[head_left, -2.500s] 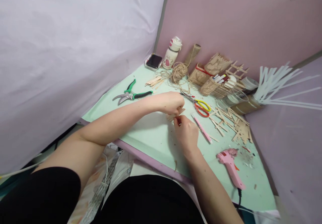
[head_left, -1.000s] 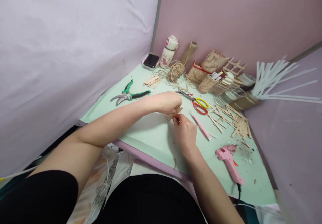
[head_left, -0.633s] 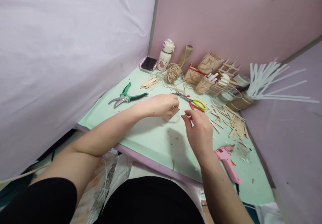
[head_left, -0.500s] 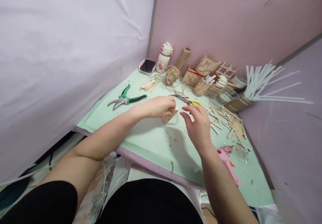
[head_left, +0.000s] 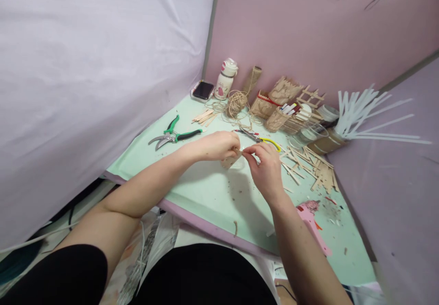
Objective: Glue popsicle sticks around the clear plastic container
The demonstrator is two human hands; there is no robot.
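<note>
My left hand (head_left: 228,145) is closed round a small light-brown wooden piece (head_left: 230,161), held low over the table; the fingers cover much of it. My right hand (head_left: 265,165) pinches at the piece's right corner, thumb and forefinger together. Whether anything tiny lies in that pinch, I cannot tell. Just behind the hands lie scissors with yellow handles (head_left: 272,143) and a thin red-and-white pen (head_left: 252,132). Garden shears with green and black handles (head_left: 174,136) lie spread to the left. A pink glue gun (head_left: 313,227) lies beside my right forearm.
Loose wooden sticks (head_left: 320,172) are scattered at right. Behind stand a white bottle (head_left: 224,81), a twine ball (head_left: 236,104), stick-covered holders (head_left: 262,106) and a bundle of white glue sticks (head_left: 353,117). A phone (head_left: 203,90) lies at the back left. Fabric walls enclose the table.
My right hand has moved left and its thumb and forefinger have closed at the wooden piece's corner. My left hand keeps its hold, nearly still.
</note>
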